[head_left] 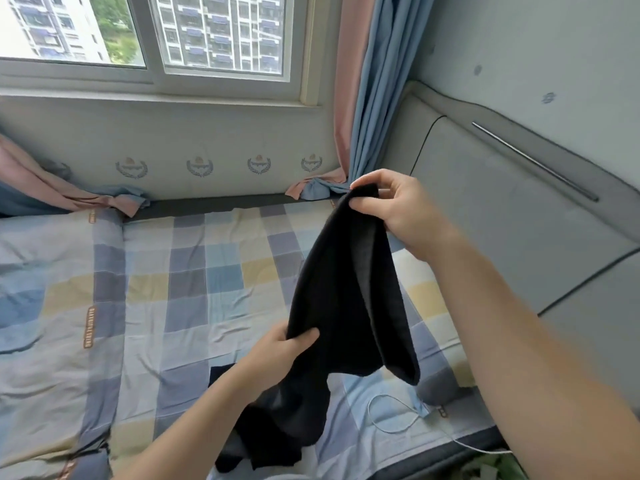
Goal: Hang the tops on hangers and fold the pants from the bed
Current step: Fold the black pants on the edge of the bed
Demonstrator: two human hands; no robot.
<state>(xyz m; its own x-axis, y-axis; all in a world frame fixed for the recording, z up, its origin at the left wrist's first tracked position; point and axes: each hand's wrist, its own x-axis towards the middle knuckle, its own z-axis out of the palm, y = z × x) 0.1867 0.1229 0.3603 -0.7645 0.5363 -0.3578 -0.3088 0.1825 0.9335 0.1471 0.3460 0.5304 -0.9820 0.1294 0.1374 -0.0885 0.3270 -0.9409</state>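
A black garment [341, 306] hangs in the air over the bed [173, 289], its lower end trailing down onto the checked sheet near the front edge. My right hand [391, 206] pinches its top edge, raised toward the headboard. My left hand [277, 355] grips the cloth lower down on its left side, thumb on top. I cannot tell whether the garment is a top or pants. No hanger is in view.
A padded grey headboard [502, 220] runs along the right. A white cable [398, 420] lies on the sheet beside a grey pillow [440, 389]. Pink and blue curtains [367, 98] hang by the window [156, 32]; more curtain cloth bunches at the far left.
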